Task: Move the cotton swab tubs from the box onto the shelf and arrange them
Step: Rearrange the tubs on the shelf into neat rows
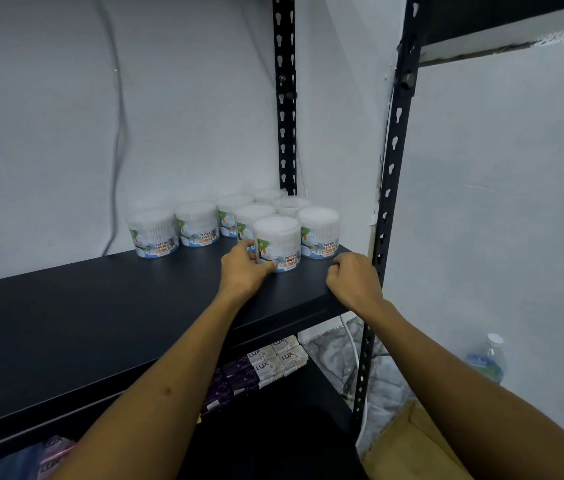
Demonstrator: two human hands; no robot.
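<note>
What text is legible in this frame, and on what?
"COTTON BUDS": label of the front tub gripped by the left hand; also on the right tub and the far-left tub.
"LUX": white soap boxes on the lower shelf; also a pink pack bottom left.
Small print under "COTTON BUDS": too small to read.
Water bottle label: blurred.

Both forearms are extending toward 12 o'clock. The left hand [244, 268] is gripping with curled fingers [268, 264]. The right hand [355, 280] is resting at its 3 o'clock, fingers curled under.
</note>
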